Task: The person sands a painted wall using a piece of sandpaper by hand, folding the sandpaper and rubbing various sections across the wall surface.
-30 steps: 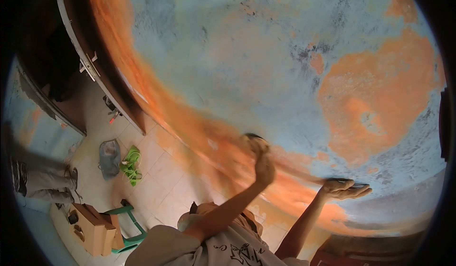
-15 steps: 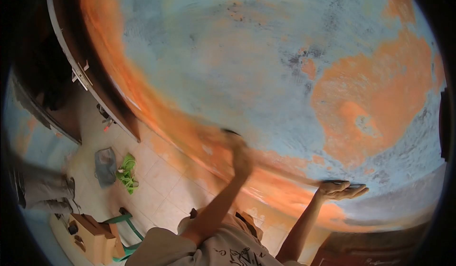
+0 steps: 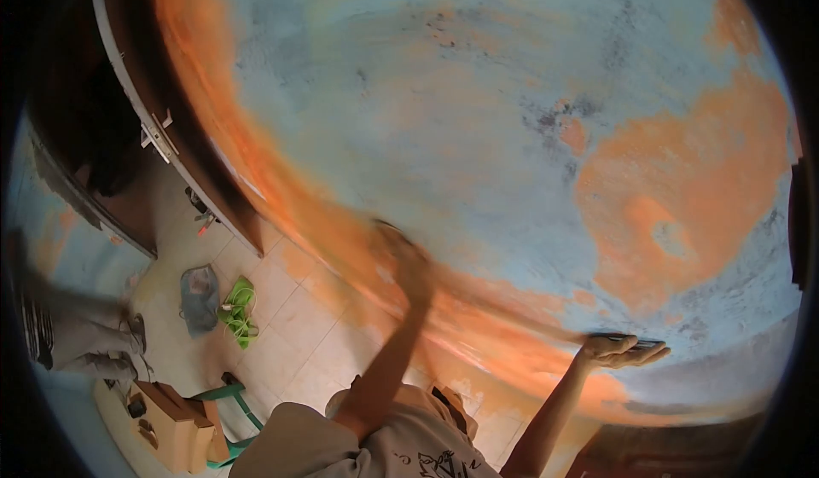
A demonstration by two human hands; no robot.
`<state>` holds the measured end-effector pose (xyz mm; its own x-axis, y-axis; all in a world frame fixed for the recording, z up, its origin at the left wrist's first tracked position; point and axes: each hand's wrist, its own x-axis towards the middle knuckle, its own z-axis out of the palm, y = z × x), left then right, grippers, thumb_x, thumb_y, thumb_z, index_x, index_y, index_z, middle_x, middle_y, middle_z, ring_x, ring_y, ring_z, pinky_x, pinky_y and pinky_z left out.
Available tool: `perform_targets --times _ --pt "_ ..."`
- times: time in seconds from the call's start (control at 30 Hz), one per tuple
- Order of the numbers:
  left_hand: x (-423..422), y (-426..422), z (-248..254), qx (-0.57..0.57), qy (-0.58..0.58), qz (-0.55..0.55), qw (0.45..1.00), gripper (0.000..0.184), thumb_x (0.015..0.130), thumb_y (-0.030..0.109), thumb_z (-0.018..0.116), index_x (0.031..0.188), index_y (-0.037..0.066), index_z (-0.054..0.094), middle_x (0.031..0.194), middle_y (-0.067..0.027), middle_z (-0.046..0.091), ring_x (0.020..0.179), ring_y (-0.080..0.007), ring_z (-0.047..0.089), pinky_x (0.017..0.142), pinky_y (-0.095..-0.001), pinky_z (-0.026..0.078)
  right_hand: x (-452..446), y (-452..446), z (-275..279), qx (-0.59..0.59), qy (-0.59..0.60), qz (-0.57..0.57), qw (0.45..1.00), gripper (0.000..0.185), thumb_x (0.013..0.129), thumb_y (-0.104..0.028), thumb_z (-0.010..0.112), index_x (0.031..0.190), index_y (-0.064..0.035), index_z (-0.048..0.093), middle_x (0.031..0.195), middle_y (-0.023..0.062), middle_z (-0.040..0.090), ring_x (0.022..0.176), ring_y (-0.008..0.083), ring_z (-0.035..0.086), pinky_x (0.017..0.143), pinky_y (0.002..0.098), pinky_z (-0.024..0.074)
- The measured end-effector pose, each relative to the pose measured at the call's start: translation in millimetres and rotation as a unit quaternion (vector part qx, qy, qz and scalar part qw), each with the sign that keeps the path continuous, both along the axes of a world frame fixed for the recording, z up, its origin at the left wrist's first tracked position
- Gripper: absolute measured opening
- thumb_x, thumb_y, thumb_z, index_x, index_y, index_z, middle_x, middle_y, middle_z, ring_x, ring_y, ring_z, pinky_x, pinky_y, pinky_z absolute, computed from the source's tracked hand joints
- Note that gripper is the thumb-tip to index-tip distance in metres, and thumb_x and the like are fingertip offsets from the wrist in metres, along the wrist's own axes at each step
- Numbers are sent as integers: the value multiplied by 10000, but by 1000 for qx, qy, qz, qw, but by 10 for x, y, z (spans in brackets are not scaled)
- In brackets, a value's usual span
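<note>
The wall [image 3: 444, 128] before me is mottled blue and orange, with dark scuffed patches. My left hand [image 3: 409, 272] is raised against its lower orange band, blurred, its fingers closed round a thin, dark-edged object [image 3: 394, 227] lying against the surface. What that object is cannot be made out. Further right, my right hand [image 3: 621, 352] is palm up at the wall, fingers stretched out beneath a flat dark tool [image 3: 644, 343] that it holds along the wall.
A doorway frame [image 3: 162, 141] stands at the left. On the tiled floor lie a grey bag [image 3: 200, 301] and a green bag [image 3: 240, 312]. Lower left are a cardboard box [image 3: 175, 431], a green chair [image 3: 245, 410] and another person's legs [image 3: 94, 333].
My left hand has swept left along the orange band with the object. My right hand keeps nearly the same place on the wall. The view has shifted slightly.
</note>
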<state>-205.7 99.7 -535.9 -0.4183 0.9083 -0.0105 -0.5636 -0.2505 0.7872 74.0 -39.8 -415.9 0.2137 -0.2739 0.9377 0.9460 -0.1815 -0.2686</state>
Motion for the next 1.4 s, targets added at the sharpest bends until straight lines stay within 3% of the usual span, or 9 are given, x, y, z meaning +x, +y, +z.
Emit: perform_targets --times 0.07,0.3,0.4,0.53,0.73,0.83,1.0,1.23,1.4 --pt "-270 16 74 -164 183 -44 968 530 1007 149 347 1493 9 191 1559 -168 179 1423 -218 228 1162 -330 188 -30 4 27 -7 -1 -9 1000 509 1022 -315 371 1385 41 400 1469 275 292 1365 394 311 1078 497 331" --pt "808 -856 -116 222 458 52 859 458 1003 170 405 1399 -57 357 1532 -191 234 1386 -286 284 1117 -376 247 -18 45 -16 19 -4 15 1000 524 1023 -344 380 1383 35 402 1469 264 300 1363 387 320 1069 498 342" --pt "404 -524 -360 275 450 28 849 477 994 130 400 1420 -67 313 1535 -211 213 1456 -347 104 1161 -425 99 68 19 20 13 -21 2 1000 523 1022 -337 380 1388 36 394 1474 266 289 1368 390 309 1079 501 327" --pt "-244 15 -79 -146 121 -50 981 518 1029 220 332 1480 -14 230 1559 -186 183 1445 -247 179 1153 -313 162 -27 6 25 6 -3 12 1000 533 1020 -337 371 1397 39 379 1485 269 265 1378 394 287 1093 507 304" --pt "440 -588 152 173 404 116 891 550 1004 120 340 1486 -53 139 1581 -174 88 1467 -236 80 1166 -341 111 -22 49 -14 11 4 23 1000 541 1020 -350 369 1397 38 379 1485 267 266 1377 394 289 1088 506 313" --pt "173 -134 200 162 -180 -13 970 562 1000 131 335 1505 -4 129 1587 -170 71 1455 -271 150 1173 -390 99 -8 68 -16 14 -1 28 1000 544 1021 -357 370 1395 37 382 1483 266 270 1375 394 293 1082 504 321" --pt "93 17 499 -64 443 229 864 518 1023 225 344 1485 14 238 1541 -192 231 1424 -311 245 1137 -418 219 -70 84 25 13 4 29 999 550 1021 -370 370 1393 36 387 1480 264 276 1371 394 301 1073 501 335" --pt "718 -700 103 316 494 87 806 527 886 32 487 1379 -116 374 1483 -253 311 1391 -437 263 1096 -461 289 157 54 -181 -1 6 24 1000 536 1025 -347 371 1390 45 385 1480 267 271 1367 390 308 1066 494 347" --pt "-263 -10 912 0 154 132 979 595 996 269 396 1472 -38 214 1535 -212 228 1397 -324 282 1135 -420 220 -109 28 16 6 4 12 1000 519 1024 -323 370 1393 42 378 1482 266 272 1375 388 297 1090 501 312"
